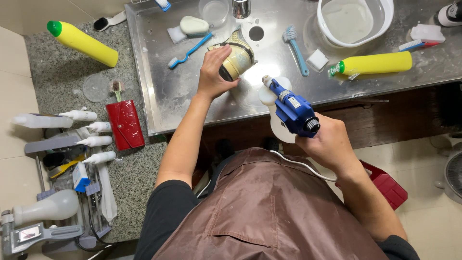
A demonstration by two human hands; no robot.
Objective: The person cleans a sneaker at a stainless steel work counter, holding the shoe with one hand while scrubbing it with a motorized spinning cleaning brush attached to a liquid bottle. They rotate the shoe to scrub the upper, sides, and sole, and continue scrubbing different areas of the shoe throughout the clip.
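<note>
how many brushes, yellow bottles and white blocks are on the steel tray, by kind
blue toothbrushes: 2
red and blue toothbrush: 1
brush head at the top edge: 1
yellow bottle: 1
white blocks: 3
total: 8

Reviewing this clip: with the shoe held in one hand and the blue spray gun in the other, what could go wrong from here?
1. The left hand grips the shoe right where the blue spray gun in the right hand points, so spray may hit the fingers.
2. The red wallet lies beside the metal tray; overspray could reach it.
3. The gun's white hose crosses the apron and could snag.
</note>
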